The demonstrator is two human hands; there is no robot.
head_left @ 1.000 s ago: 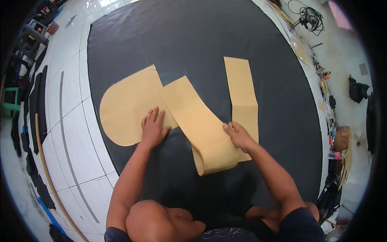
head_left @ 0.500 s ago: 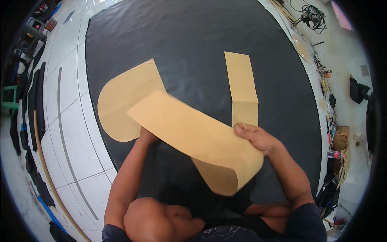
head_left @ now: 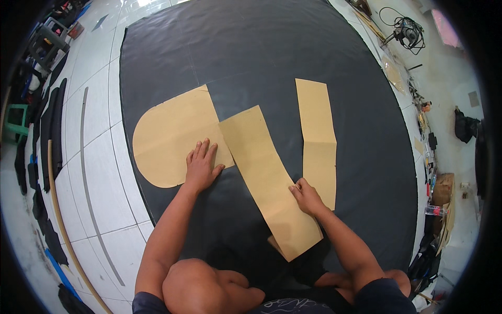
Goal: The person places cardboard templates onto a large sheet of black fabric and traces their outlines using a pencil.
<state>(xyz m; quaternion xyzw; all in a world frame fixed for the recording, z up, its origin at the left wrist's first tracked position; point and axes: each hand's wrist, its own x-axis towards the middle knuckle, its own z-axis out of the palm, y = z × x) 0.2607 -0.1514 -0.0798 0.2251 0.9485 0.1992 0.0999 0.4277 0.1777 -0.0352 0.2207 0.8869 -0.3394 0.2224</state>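
Note:
Flat on the black sheet [head_left: 251, 57] lies a tan paper pattern piece [head_left: 167, 131] with a rounded left end. My left hand [head_left: 201, 168] rests on its lower right part, fingers spread. A long tan paper strip [head_left: 261, 167] slants down from that piece's right edge toward me, its near end folded under. My right hand [head_left: 307, 196] pinches the strip's right edge, thumb on top. Farther right, a narrower tan paper strip [head_left: 318, 120] with a crease across it lies on the sheet, its lower end just beyond my right hand.
White floor tiles [head_left: 104, 183] border the sheet on the left, with a long thin metal strip [head_left: 86, 157] and a wooden pole [head_left: 57, 214] on them. A green stool [head_left: 18, 120] stands at far left. A corded power tool [head_left: 408, 32] and a cardboard box [head_left: 443, 189] are at right.
The long strip has come down from the air and turned more lengthwise, toward the sheet. My left hand has let go of it and now presses the rounded piece.

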